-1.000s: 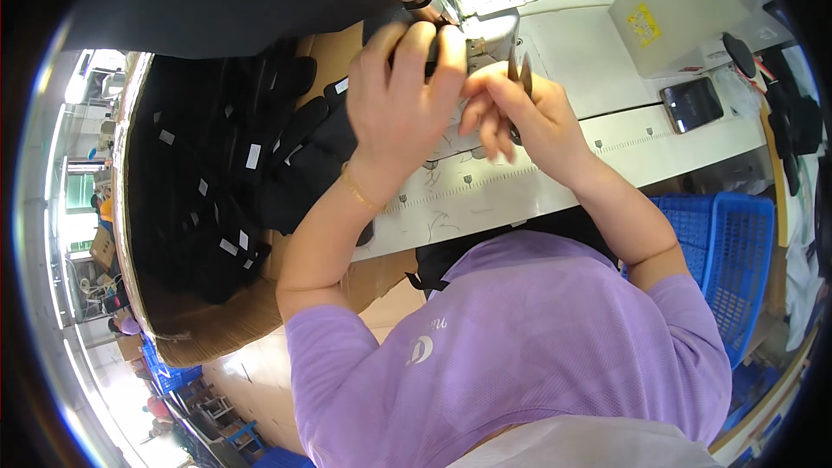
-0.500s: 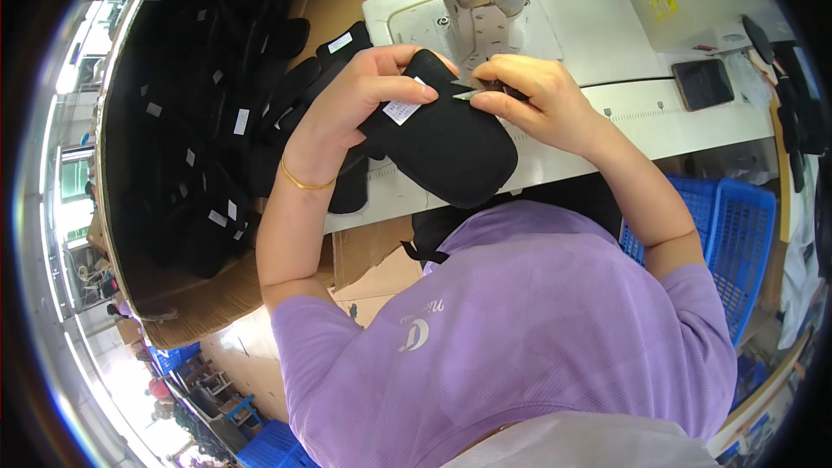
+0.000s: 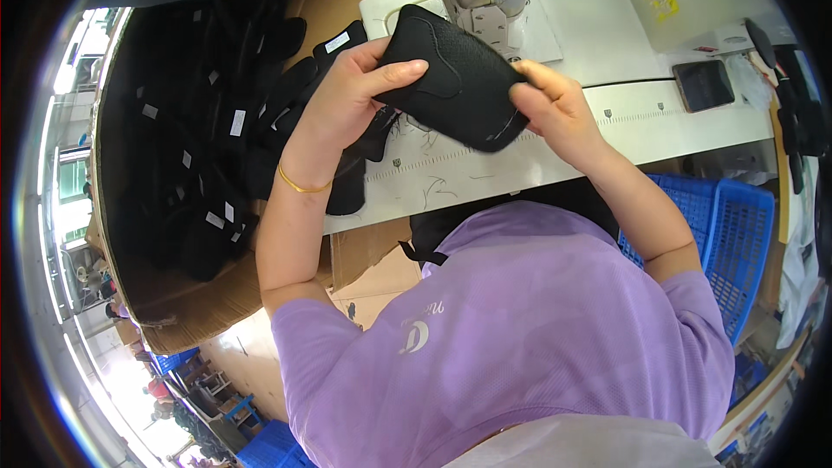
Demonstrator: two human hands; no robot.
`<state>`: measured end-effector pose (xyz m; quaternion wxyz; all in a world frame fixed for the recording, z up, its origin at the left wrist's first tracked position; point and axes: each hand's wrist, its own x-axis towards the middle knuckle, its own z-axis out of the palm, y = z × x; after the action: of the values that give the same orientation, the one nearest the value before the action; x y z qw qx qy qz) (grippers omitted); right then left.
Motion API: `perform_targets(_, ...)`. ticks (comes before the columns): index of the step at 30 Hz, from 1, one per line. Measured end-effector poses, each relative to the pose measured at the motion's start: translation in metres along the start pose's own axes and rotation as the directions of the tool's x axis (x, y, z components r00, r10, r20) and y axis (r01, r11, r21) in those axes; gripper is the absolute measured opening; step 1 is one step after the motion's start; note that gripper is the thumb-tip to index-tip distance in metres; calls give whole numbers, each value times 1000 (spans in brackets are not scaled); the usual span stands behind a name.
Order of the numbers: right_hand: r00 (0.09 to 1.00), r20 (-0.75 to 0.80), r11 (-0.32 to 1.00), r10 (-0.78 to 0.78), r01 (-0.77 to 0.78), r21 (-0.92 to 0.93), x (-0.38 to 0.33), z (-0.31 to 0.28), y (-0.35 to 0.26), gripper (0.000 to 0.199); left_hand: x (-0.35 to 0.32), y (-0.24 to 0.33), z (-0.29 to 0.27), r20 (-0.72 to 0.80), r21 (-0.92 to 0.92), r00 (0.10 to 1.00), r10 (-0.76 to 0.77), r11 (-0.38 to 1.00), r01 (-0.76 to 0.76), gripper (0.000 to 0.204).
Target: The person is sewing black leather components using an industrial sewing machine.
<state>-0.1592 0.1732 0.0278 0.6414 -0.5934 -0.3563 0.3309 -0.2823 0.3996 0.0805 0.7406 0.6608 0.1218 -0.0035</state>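
Note:
A black padded fabric piece is stretched between my two hands above the table edge. Its upward face has a mesh-like texture and a curved stitched seam. My left hand grips the left end, thumb on top and fingers underneath. At the other end, my right hand pinches the edge between thumb and fingers, near a short pale line along the border. Whether the snips are still in my right palm is hidden. Loose dark threads lie on the white tabletop below.
A sewing machine stands beyond the piece. To the left, a large cardboard box holds many black pieces with white labels. A phone lies on the table at right, with a blue plastic crate below the table edge.
The black piece has been turned over, hiding its white label and showing the seamed face. My right hand has moved from holding snips over it to gripping its right end.

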Motion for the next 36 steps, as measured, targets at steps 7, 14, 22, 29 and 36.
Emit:
perform_targets(7, 985, 95, 989, -146, 149, -19, 20, -7, 11, 26, 2, 2, -6, 148, -159, 980, -134, 975, 157, 23)
perform_targets(14, 965, 190, 971, -182, 207, -121, 24, -17, 6, 25, 7, 2, -1, 221, -185, 964, -148, 964, 190, 25)
perform_targets(22, 866, -488, 982, 112, -22, 187, -30, -12, 29, 26, -9, -40, 25, -261, 739, 811, 524, 649, -181, 36)
perform_targets(29, 875, -483, 978, -35, -71, -198, 129, -96, 30, 28, -60, -87, -38, -465, 801, 484, 741, 119, 587, 69)
perform_targets(36, 946, -272, 945, -178, 87, -315, 308, -214, 110, 20, -24, -84, -35, -474, 845, 531, 702, 193, 500, 73)
